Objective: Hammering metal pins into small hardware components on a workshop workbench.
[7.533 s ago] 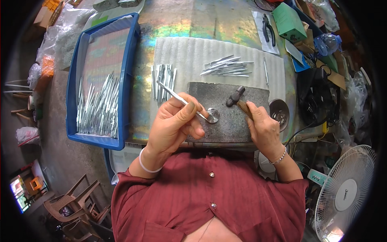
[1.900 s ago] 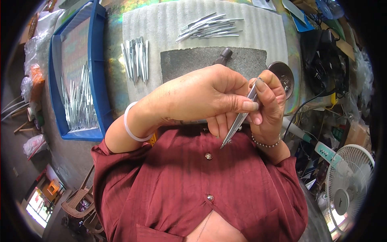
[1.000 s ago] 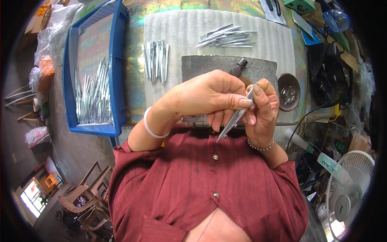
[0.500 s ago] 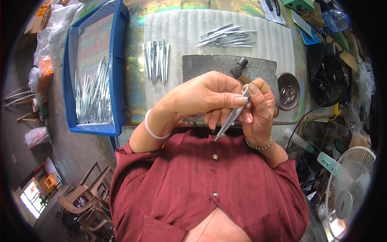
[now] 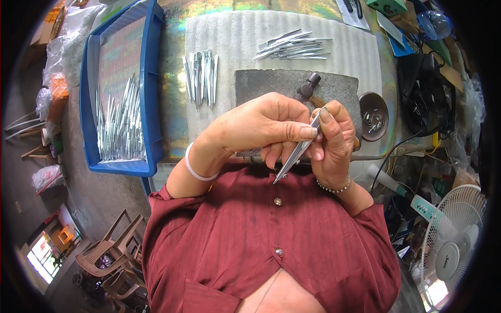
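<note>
A slim, tapered silver metal piece (image 5: pixel 294 158) is pinched between my two hands, its pointed end slanting down toward my chest. My left hand (image 5: pixel 261 121) presses it with the thumb on top, fingers curled beneath. My right hand (image 5: pixel 335 133) grips the upper end between thumb and bent forefinger; the fingers hide that end. Just beyond my hands, a hammer (image 5: pixel 310 86) with a dark head lies on a dark block (image 5: pixel 261 83), its wooden handle partly covered by my right hand.
On the left stands a blue tray (image 5: pixel 152 104) of silver pieces (image 5: pixel 122 125). A row of similar pieces (image 5: pixel 201 78) and a loose pile (image 5: pixel 292 46) lie on a white foam sheet (image 5: pixel 229 31). A brown bowl (image 5: pixel 371 101) holds small metal bits. A fan (image 5: pixel 449 250) stands at right.
The pointed end of the metal piece has shifted slightly to the left. Both hands keep their grip, with the left thumb moved a little left and downward.
</note>
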The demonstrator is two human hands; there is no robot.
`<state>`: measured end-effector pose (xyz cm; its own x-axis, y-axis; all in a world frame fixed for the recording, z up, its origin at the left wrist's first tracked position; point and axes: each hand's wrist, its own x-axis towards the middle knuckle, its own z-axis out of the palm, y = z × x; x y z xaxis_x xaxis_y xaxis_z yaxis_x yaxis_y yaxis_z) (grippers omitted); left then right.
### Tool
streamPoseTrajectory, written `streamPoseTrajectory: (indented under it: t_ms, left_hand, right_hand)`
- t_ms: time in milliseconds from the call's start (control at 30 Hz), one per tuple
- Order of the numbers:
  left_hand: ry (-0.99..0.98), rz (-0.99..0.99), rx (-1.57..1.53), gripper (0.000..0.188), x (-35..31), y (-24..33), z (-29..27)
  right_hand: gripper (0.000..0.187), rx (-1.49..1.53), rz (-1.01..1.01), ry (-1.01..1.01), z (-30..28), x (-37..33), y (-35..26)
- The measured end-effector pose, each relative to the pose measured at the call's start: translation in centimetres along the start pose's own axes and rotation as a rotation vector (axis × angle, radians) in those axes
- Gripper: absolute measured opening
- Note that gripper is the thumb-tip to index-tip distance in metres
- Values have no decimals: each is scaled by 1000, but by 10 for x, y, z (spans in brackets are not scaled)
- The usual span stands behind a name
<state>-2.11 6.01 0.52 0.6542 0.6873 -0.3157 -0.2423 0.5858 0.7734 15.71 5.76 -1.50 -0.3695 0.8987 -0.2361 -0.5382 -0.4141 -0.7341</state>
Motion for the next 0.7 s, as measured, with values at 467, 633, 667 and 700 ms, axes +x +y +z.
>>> streamPoseTrajectory:
  t_ms: [467,633,667,700]
  left_hand:
    - [294,117,179,23,-13,-4,0]
    - [543,336,47,13,-35,-16,11]
    - [584,419,-58,9,-37,-21,11]
    - [617,503,-166,6,-38,-25,11]
  right_hand:
    - [15,-272,48,-92,1,31,-27]
    - [16,-805,-175,-170,-29,105,-115]
    - [17,-986,-223,-155,-37,123,-124]
    - [18,-1082,-202,-147,-52,143,-129]
